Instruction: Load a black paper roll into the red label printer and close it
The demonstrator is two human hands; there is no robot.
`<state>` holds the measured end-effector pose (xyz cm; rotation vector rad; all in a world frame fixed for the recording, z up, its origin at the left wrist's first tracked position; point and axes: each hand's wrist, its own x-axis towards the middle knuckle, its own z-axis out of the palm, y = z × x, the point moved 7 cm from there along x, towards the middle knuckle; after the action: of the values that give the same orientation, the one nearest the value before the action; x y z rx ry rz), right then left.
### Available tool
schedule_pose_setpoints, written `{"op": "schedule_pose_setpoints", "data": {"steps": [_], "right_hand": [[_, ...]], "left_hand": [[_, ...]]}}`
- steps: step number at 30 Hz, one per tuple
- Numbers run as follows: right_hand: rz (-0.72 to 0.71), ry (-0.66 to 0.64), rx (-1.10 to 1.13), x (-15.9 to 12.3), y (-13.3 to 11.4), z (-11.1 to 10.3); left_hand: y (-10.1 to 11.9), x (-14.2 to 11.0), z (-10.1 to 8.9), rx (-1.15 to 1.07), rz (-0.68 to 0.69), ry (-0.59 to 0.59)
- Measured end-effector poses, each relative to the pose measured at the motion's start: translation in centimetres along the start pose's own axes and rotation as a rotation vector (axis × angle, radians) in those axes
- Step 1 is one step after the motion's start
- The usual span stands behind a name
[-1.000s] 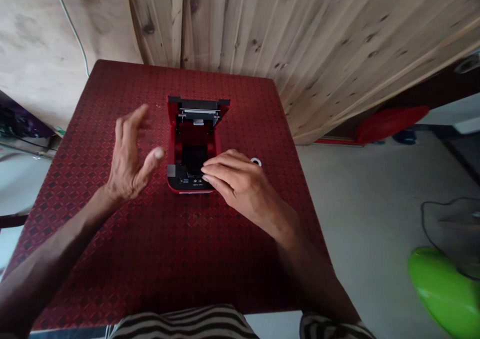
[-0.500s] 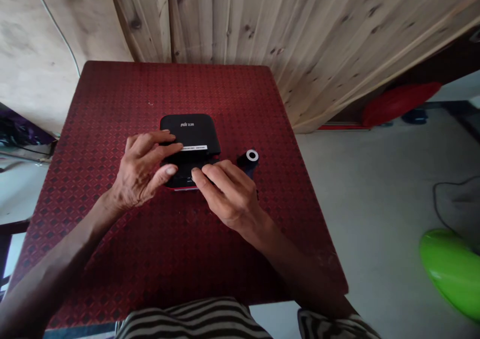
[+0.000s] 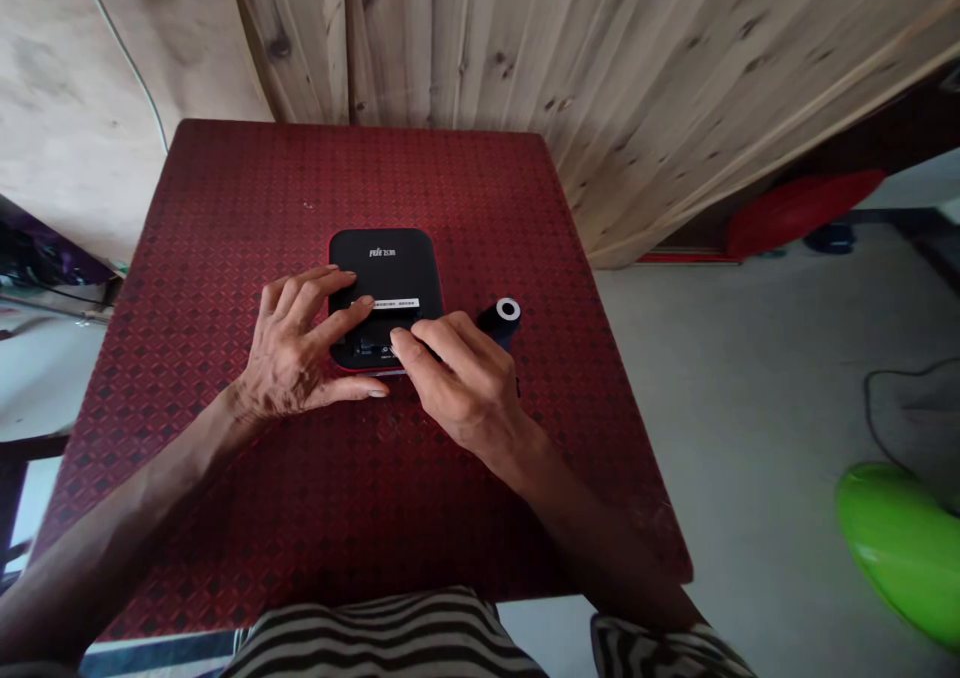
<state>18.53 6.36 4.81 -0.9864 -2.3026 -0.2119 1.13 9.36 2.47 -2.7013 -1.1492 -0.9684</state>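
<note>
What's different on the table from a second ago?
The lid, standing open before, has swung down toward the person onto the machine. The left hand, raised beside the machine before, now has fingers on the lid. The right hand stays at the machine's front right; the roll still stands to the right.

I see white letters (image 3: 382, 253) on the black lid (image 3: 397, 278), too small for me to read surely. A white sticker (image 3: 397, 304) near its front edge has tiny dark print. Little white marks (image 3: 388, 357) below are unreadable too.
</note>
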Motion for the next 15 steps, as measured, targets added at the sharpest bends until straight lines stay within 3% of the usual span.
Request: {"op": "schedule_pose_setpoints", "data": {"steps": [6,9,12,15], "right_hand": [[0.055,0.002,0.097,-0.7,0.7,-0.7],[0.102,0.106,0.146,-2.2,1.3,-1.9],[0.301,0.184,0.234,-4.7,2.3,-2.1],[0.496,0.132,0.369,-7.1,2.4,0.0]], "left_hand": [[0.7,-1.3,0.3,-0.031,-0.097,0.015],[1.1,-2.6,-0.5,0.0,-0.113,0.094],[1.4,-3.7,-0.9,0.07,-0.105,0.143],[1.5,-4.0,-0.9,0.104,-0.1,0.14]]}}
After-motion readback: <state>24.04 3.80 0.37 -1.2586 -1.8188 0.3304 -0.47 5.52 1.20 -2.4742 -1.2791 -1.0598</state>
